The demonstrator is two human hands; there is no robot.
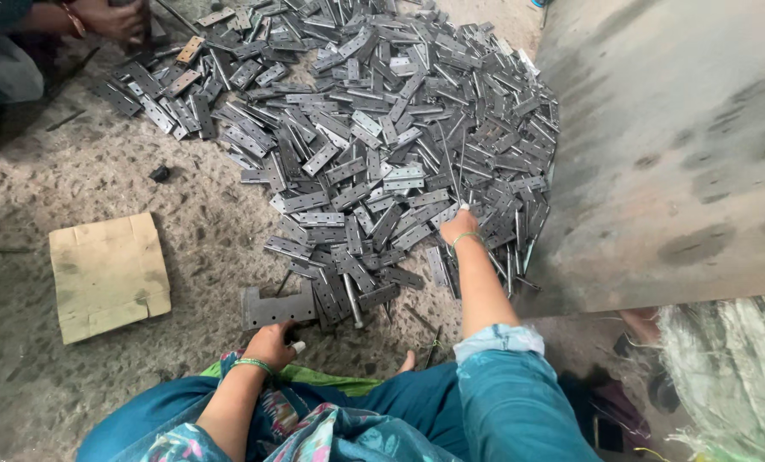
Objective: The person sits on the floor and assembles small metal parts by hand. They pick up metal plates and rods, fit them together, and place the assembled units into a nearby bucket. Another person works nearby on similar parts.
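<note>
Left hand (271, 344) clamped on hinge plate (278, 308) at 6 o'clock, on floor (32, 393). Right hand (459, 226) reaches into hinge pile (382, 145) at centre; grip hidden. Best: steady plate flat, pick single loose piece, mind sharp edges.

person, seated, seen from above:
- left hand (271, 342): bare; thin green bangle at the wrist; pale wrap or tape on one fingertip.
- right hand (459, 227): bare; thin green bangle at the wrist; pale tip on one finger.
- forearms: uncovered, no sleeves reaching them.
- teal-blue cotton trousers (511, 402): loose, one leg rolled up to a paler, faded cuff below the knee.
- multicoloured floral-print tunic (314, 428): teal ground with pink, white and blue pattern, soft folds across the lap.
- bright green cloth edge (314, 376): narrow strip showing above the floral fabric, gathered.
</note>
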